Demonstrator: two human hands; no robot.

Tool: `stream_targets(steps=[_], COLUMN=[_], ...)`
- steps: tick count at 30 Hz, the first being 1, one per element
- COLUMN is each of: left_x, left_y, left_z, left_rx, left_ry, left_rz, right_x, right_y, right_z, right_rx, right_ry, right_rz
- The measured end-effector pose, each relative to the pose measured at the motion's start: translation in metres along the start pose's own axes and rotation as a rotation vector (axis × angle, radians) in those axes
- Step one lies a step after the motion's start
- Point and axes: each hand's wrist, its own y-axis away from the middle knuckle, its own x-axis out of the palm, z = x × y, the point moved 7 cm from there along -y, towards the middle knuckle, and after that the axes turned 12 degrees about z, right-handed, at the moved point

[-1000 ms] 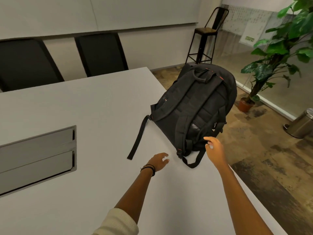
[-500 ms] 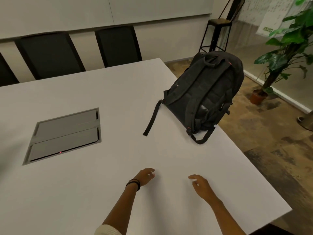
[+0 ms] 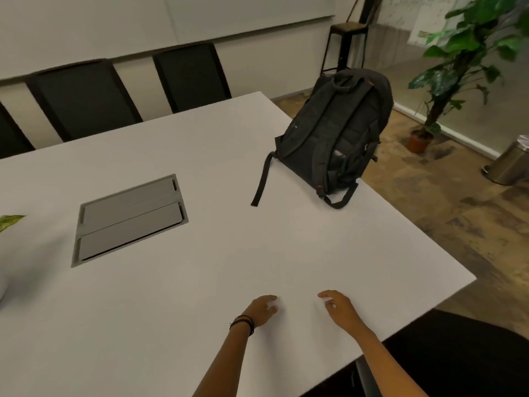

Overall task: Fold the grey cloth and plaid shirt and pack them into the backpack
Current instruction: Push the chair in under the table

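White worktop (image 3: 200, 282): backpack (image 3: 335, 133) stood upright at 1 o'clock, presumably readied for packing; left hand (image 3: 262, 309) and right hand (image 3: 339, 308) held at 6 o'clock, relaxed, nothing grasped.

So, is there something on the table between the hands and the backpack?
Nothing visible. Only bare table lies between the left hand, the right hand and the backpack; its loose strap trails toward them. The grey panel sits off to the left.
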Motion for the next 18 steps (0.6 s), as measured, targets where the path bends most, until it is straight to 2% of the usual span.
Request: stream_targets(steps=[12, 18], left_x=[0.046, 0.097], left_y=[0.052, 0.083], left_z=[-0.021, -0.056], left_rx=[0.257, 0.414], left_ry=[-0.11, -0.199], left_rz=[0.067, 0.135], right_x=[0.024, 0.026], right_y=[0.103, 0.202], right_z=[0.041, 0.034], right_rx=[-0.018, 0.012], right_ry=[-0.024, 0.104], right_rz=[-0.172, -0.312])
